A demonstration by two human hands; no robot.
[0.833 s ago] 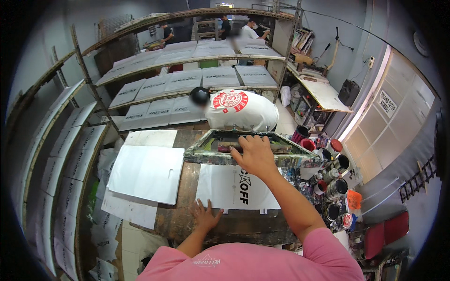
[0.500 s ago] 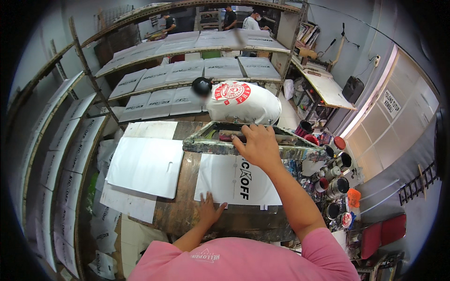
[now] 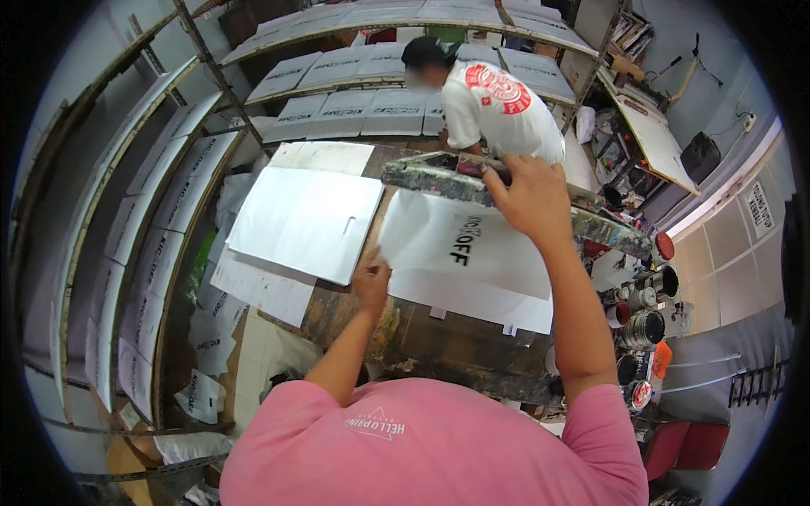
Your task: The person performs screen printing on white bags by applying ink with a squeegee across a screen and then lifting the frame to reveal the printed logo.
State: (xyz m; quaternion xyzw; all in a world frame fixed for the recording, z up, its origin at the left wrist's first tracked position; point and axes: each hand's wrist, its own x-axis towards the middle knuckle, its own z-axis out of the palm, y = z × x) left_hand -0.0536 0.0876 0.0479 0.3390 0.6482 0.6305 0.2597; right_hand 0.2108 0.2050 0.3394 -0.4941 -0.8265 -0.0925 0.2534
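My right hand point(image 3: 531, 198) is closed over the near bar of a paint-stained screen-printing frame point(image 3: 439, 175), holding it tilted up above the table. My thumb lies by the dark red handle of a squeegee point(image 3: 471, 166) resting in the frame. Below it is a white plastic bag point(image 3: 422, 244) with black lettering, curled and lying askew over another white sheet point(image 3: 481, 308). At the bag's left edge, my left hand point(image 3: 371, 280) has its fingertips pinched together on it. Left of that hand sits a stack of blank white bags point(image 3: 295, 219), the top one showing a handle slot.
Across the table a co-worker in a white shirt point(image 3: 506, 110) leans near the frame. Paint tins point(image 3: 645, 329) crowd the right side. Racks with printed bags point(image 3: 160, 261) stand at left and behind. The worn wooden table point(image 3: 405, 329) has small tabs near its front.
My left hand has gone from flat on the table to the bag's left edge. The printed bag has lifted and shifted off the sheet below. The co-worker has straightened somewhat; my view has turned.
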